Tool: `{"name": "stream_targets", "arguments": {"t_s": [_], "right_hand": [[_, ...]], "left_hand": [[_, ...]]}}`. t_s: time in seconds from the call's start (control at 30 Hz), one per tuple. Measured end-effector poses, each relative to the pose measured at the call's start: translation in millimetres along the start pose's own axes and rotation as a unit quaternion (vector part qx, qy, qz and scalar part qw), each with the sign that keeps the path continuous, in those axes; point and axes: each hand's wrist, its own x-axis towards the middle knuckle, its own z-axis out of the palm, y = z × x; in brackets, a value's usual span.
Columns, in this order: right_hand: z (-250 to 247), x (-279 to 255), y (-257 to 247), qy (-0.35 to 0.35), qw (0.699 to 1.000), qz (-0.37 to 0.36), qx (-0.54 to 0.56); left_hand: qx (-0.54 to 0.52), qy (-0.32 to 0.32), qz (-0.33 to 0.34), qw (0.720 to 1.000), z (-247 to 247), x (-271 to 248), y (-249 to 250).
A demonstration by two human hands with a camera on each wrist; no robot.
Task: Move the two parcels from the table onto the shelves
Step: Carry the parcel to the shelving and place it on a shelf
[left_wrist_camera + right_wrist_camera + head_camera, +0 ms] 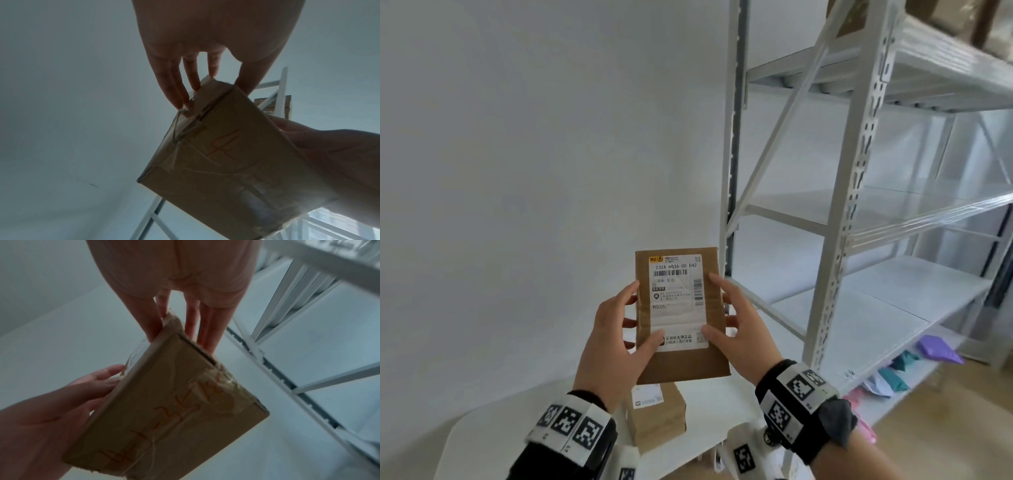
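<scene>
A brown cardboard parcel (678,315) with a white shipping label is held up in the air in front of me. My left hand (616,339) grips its left edge, thumb on the label and fingers behind. My right hand (739,329) grips its right edge the same way. In the left wrist view the parcel (236,159) shows red handwriting on its taped back; the right wrist view shows that parcel (170,410) from below. A second brown parcel (657,416) lies on the white table (493,438) under my hands. The white metal shelves (887,305) stand to the right.
The shelf's perforated front post (852,192) stands close to the right of the held parcel. Coloured soft packages (914,366) lie on a low shelf level. Brown boxes (962,20) sit on the top level. A plain white wall fills the left.
</scene>
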Motion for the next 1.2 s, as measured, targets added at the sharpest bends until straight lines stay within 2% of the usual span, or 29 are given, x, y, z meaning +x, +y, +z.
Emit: {"name": "stream_targets", "arguments": {"t_s": [0.17, 0.37, 0.57, 0.7, 0.93, 1.2], "right_hand": [[-66, -30, 10, 0.052, 0.998, 0.001, -0.025], [-171, -66, 31, 0.095, 0.994, 0.001, -0.047], [-290, -103, 57, 0.108, 0.992, 0.009, -0.056], [-353, -119, 78, 0.108, 0.992, 0.003, -0.066], [-415, -119, 107, 0.105, 0.993, 0.011, -0.051], [-442, -75, 148, 0.108, 0.993, -0.003, -0.043]], "left_hand": [[-0.021, -0.029, 0.034, 0.999, 49, -2, 48], [-0.053, -0.051, 0.065, 0.995, 130, -9, 128], [-0.097, -0.055, 0.085, 0.99, 219, -25, 217], [-0.111, -0.052, 0.086, 0.989, 272, -33, 258], [-0.101, -0.048, 0.091, 0.99, 324, -25, 298], [-0.082, -0.037, 0.108, 0.99, 366, 22, 300]]}}
